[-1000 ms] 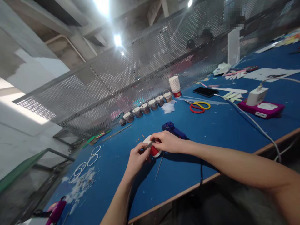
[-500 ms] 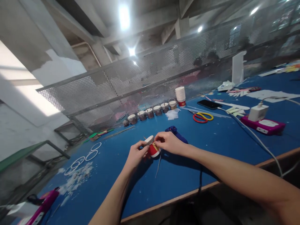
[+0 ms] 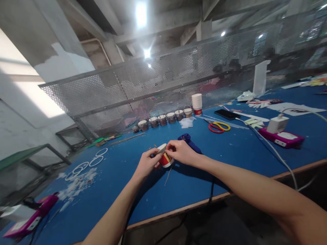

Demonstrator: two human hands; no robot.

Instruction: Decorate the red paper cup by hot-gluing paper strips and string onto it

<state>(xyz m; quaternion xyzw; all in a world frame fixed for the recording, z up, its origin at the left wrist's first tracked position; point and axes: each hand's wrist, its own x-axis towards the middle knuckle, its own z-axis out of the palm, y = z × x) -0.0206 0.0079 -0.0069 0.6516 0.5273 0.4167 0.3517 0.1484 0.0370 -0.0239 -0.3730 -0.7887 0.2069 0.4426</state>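
A red paper cup (image 3: 166, 161) with a yellow patch and a white rim is tilted between my two hands, just over the blue table. My left hand (image 3: 147, 163) grips it from the left, thumb and fingers near the grey band at its upper end. On the other side, my right hand (image 3: 180, 152) pinches at that same band, its fingertips pressed together by the cup. A thin grey cord (image 3: 168, 177) hangs down from beside the cup. Behind my right hand lies a blue glue gun (image 3: 190, 142), partly covered by the hand.
Several wrapped cups (image 3: 161, 120) and a cup stack (image 3: 197, 104) line the mesh screen. Scissors (image 3: 219, 127), a phone (image 3: 227, 114) and a purple power strip (image 3: 281, 137) lie to the right. White rings (image 3: 96, 161) and scraps (image 3: 79, 183) are on the left.
The view has shifted slightly, so the hands and cup sit a little further left and higher. Both hands stay on the cup, with the right fingers moved slightly along its upper edge.
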